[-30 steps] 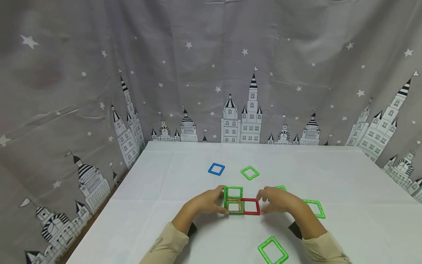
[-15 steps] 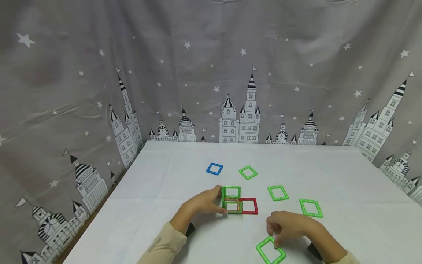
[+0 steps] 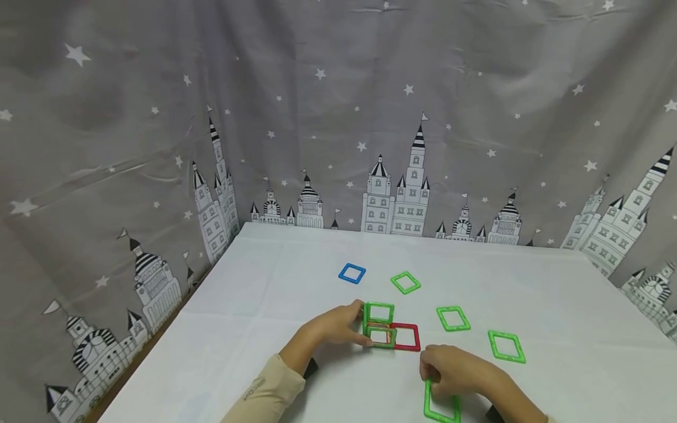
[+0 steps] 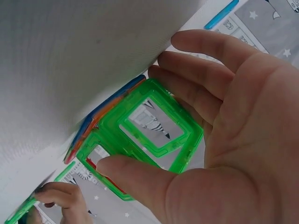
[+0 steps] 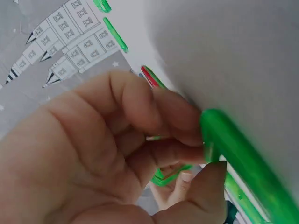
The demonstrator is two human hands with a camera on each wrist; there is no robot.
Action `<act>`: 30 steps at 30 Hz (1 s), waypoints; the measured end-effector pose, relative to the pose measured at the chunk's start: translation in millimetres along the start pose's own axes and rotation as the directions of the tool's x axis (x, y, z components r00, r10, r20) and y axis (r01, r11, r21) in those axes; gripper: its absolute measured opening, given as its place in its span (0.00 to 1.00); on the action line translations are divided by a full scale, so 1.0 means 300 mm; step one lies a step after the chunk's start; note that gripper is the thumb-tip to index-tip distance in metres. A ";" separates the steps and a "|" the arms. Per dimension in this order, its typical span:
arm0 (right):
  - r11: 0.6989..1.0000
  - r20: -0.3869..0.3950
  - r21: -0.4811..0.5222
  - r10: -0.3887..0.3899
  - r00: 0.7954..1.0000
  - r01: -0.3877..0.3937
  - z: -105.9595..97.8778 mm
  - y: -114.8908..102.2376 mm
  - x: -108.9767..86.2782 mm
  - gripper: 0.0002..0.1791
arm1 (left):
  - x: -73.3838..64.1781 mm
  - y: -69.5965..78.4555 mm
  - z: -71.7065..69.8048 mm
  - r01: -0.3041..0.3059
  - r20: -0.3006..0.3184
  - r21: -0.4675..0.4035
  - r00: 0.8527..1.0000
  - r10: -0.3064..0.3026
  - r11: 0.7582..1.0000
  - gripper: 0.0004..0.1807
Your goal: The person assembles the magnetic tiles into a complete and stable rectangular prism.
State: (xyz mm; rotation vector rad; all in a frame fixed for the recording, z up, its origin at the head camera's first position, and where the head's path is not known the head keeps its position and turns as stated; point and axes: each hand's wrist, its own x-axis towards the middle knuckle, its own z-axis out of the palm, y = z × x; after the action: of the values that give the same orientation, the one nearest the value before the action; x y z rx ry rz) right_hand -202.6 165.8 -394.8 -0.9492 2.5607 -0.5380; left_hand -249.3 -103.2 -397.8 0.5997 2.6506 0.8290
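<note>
This looks like a play corner: grey cloth (image 3: 333,35) printed with stars (image 3: 409,90) and castles (image 3: 378,202) hangs behind and beside a white table (image 3: 280,276) bearing coloured square frames (image 3: 509,358).

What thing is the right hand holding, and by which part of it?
The right hand pinches a green square frame near one corner.

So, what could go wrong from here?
1. The right hand pinches a green square near one end, so it might twist or slip.
2. The left hand has its thumb on the upright green squares; a careless shift could fold or topple them.
3. The red square juts out on the right hand's side and might get knocked.
</note>
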 end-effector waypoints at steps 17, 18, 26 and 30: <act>0.924 -0.279 0.381 0.094 0.956 0.020 -0.241 -0.011 0.140 0.15 | -0.002 -0.007 0.014 0.000 -0.003 0.026 1.000 0.000 1.000 0.41; 0.897 -0.290 0.440 0.111 0.950 0.029 -0.235 -0.016 0.156 0.16 | -0.002 -0.005 0.013 -0.001 -0.005 0.030 1.000 0.001 1.000 0.41; 0.739 -0.265 0.672 0.171 0.949 0.055 -0.133 -0.020 0.244 0.20 | -0.001 -0.004 0.019 0.017 -0.013 0.053 1.000 -0.017 0.998 0.44; 0.712 -0.263 0.700 0.189 0.946 0.052 -0.110 -0.014 0.251 0.20 | 0.000 -0.002 0.015 0.005 -0.011 0.070 1.000 -0.004 0.998 0.44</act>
State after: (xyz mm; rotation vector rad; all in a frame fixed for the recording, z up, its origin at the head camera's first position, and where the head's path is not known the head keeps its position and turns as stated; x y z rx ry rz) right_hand -268.8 119.5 -378.9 -0.4999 2.2804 -1.6133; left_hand -247.8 -101.6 -401.8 0.6076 2.6996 0.7423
